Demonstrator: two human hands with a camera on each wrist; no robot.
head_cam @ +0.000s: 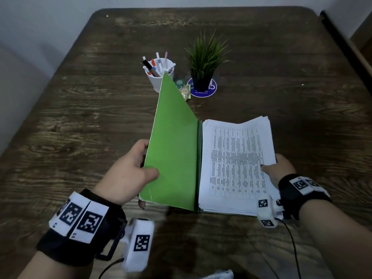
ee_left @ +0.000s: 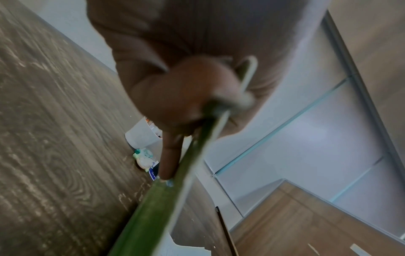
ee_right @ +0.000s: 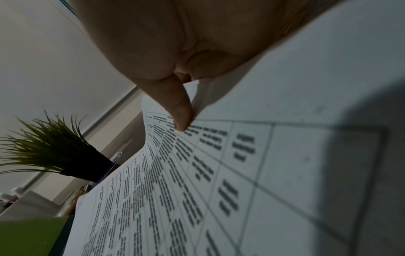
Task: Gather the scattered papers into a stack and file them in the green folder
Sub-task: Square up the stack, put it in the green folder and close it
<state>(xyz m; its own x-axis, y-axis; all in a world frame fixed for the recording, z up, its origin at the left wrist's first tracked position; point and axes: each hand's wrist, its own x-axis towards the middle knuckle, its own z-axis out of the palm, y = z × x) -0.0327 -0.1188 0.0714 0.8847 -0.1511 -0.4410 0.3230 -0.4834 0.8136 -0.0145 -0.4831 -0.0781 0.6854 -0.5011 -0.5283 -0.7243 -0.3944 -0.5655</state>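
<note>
Head view. A dark wood-grain table is seen from above. The green folder lies open near the middle of the near edge; its front cover is raised at a slant, spine down on the table. The cover's outer edge is pinched by the left hand, thumb on the inner green face, fingers curled behind. On the folder's right half a stack of papers, printed with a table of text, is laid flat; the far corner is slightly curled. The stack's right edge is gripped by the right hand, thumb pressed on top, fingers hidden below the sheets. Toward the far middle of the table a white pen cup, a potted plant on a blue round coaster, and small packets between them are noted. Marker-tagged black bands are worn on both wrists.

Left wrist view. The folder cover is seen edge-on, blurred, clamped between thumb and fingers. Pen cup and packets are visible behind on the table.

Right wrist view. The thumb is pressed on the printed top sheet; the remaining fingers cannot be seen under the paper. The plant and a strip of green cover are at the left.
</note>
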